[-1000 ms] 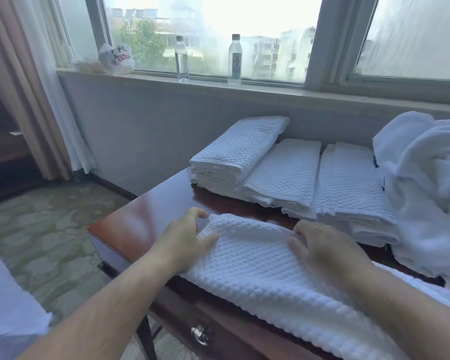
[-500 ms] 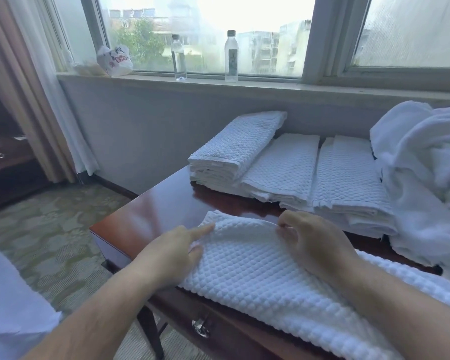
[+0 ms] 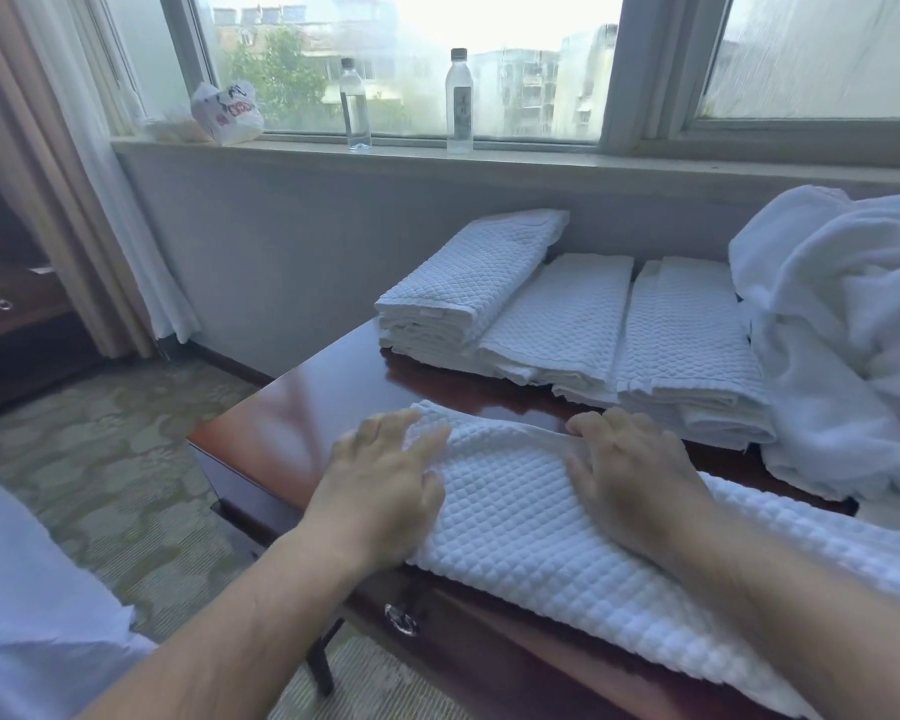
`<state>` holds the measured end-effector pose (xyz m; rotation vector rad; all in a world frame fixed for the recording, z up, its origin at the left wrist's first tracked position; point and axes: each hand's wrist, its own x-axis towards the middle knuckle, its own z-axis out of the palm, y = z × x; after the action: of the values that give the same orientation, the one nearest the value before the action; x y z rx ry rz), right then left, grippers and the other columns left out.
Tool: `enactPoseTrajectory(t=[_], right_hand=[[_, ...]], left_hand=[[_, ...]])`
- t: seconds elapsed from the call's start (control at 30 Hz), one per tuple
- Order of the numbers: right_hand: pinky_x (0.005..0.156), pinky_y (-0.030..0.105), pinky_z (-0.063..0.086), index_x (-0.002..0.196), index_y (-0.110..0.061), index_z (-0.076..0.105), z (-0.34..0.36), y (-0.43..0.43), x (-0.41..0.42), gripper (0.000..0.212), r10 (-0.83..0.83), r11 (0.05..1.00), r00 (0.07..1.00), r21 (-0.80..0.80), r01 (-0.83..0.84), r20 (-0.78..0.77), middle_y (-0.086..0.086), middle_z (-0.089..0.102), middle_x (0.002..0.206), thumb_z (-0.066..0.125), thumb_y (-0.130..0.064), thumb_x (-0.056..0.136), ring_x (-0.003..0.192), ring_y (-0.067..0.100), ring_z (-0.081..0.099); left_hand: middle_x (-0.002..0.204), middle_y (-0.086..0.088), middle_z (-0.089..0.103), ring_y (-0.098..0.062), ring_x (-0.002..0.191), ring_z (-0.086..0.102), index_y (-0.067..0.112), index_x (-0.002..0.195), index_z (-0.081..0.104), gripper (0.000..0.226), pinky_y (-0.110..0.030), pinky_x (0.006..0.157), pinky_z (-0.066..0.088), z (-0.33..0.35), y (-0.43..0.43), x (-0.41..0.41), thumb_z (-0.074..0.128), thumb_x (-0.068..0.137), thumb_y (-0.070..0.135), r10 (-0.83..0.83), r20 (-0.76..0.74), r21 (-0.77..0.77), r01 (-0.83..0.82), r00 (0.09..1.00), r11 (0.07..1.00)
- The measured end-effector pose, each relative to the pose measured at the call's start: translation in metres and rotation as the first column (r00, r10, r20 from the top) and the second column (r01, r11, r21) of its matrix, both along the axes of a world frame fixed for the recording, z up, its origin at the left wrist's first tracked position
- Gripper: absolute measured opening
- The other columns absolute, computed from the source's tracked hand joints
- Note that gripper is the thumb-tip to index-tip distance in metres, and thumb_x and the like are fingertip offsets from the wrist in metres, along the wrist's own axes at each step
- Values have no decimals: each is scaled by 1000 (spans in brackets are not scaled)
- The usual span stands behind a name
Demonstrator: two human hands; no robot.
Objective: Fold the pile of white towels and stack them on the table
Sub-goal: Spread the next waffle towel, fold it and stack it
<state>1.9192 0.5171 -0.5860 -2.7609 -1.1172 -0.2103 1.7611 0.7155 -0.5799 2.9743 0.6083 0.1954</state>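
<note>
A white waffle-weave towel (image 3: 557,517) lies along the near edge of the table (image 3: 292,423), its left end near the table's left corner, the rest running right and out of view at the lower right. Its far edge shows a thin folded hem between the two hands. Behind it, against the wall, three stacks of folded towels (image 3: 567,324) sit side by side, the left stack tilted and leaning over the middle one. To their right a loose pile (image 3: 848,335) of unfolded white towels heaps up high, touching the right stack.

The table is dark reddish wood with a glossy top and a metal drawer pull (image 3: 400,618) on its front. A grey wall rises to a windowsill (image 3: 541,161) where two clear bottles (image 3: 459,101) stand apart, with a crumpled plastic bag (image 3: 227,114) at the left. Beige and white curtains (image 3: 74,200) hang at left over a patterned green carpet (image 3: 100,459).

The left hand (image 3: 380,491) lies on the towel's left end, fingers spread and only loosely bent, pressing down. The right hand (image 3: 630,470) rests on the towel further right, fingers curled at the far hem; whether it pinches the edge cannot be told
</note>
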Motion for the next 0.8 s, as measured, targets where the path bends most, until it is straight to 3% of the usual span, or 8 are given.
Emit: enactPoseTrajectory(t=[0.13,0.2,0.3,0.4,0.6,0.67,0.73,0.8], right_hand=[[114,36,21,155,-29,26,-3,-45,-13,55,-44,998,993,-52,39,-109,-10,36,153,25,-49,104,141,15,29],[122,37,5,160,-33,15,-3,-75,-16,63,-83,991,983,-122,64,-164,-9,14,167,17,-58,102,153,15,7],[124,40,-12,160,-41,1,0,-122,-21,73,-138,977,968,-189,99,-209,-13,-15,167,8,-70,93,152,11,-21],[123,38,-13,160,-41,-5,5,-164,-32,77,-182,969,962,-206,140,-204,-15,-23,164,9,-73,90,150,8,-27],[120,18,-2,160,-37,-3,10,-220,-54,80,-186,977,952,-149,153,-245,-28,-8,159,17,-75,92,149,-7,-12],[118,13,8,159,-35,19,16,-228,-52,78,-190,982,914,-63,179,-357,-28,11,160,17,-74,92,150,-7,3],[113,21,34,140,-17,56,24,-235,-41,72,-207,958,882,94,270,-424,-8,51,149,26,-65,97,141,9,42],[103,24,41,129,-17,66,29,-243,-22,43,-265,931,886,137,337,-382,-5,64,135,41,-42,105,126,10,55]], left_hand=[[169,4,-8,-14,154,-12,43,159,8,59,-37,123,-11,-7,-34,14,23,104,55,-197,-86,-101,188,977,977],[168,4,-17,-12,151,-23,43,159,1,63,-37,121,-18,-11,-51,22,21,102,60,-262,-112,-132,247,959,960],[167,8,-19,-9,149,-27,45,157,-5,66,-36,119,-20,-14,-81,36,20,100,65,-379,-136,-168,356,915,919],[168,10,-13,-8,152,-20,45,158,-1,63,-38,123,-14,-11,-114,54,20,101,64,-464,-101,-203,438,880,876],[166,11,-20,-10,151,-24,49,156,-8,69,-43,124,-12,-15,-151,71,15,95,73,-548,-122,-143,532,827,835],[165,10,-23,-11,151,-25,49,155,-11,71,-43,123,-14,-17,-151,70,14,94,75,-545,-154,-110,534,824,838],[166,9,-21,-12,151,-24,48,155,-10,71,-45,123,-14,-14,-152,71,17,95,74,-541,-168,-124,526,824,841],[168,7,-15,-14,153,-20,44,158,-1,68,-46,124,-12,-10,-159,76,22,98,69,-540,-158,-156,519,827,840]])
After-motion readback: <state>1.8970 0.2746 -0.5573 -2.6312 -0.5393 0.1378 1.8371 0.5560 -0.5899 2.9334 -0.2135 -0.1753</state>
